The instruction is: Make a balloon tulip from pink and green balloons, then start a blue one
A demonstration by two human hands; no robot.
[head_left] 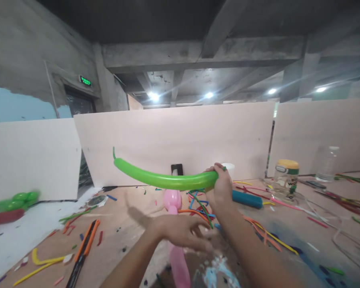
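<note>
Above the pink balloon (172,198), I see on my feed the long green balloon (168,182) held out crosswise, bowing gently, with its thin uninflated tip (114,153) pointing up well to the left of the pink one. My right hand (223,186), up and to the right of the pink balloon, is closed around the green one's end, fingers wrapped near a small stub (224,169); I judge that gripping at the end leaves the rest of the length free. My left hand (180,232) hangs over the pink balloon's middle, fingers loosely bent and apart, with nothing in it that I can make out; whether it brushes the pink balloon I cannot tell. An orange-and-black tool (85,246) lies left of the pink balloon and a blue cylinder (247,199) right of it, probably set aside for working room.
</note>
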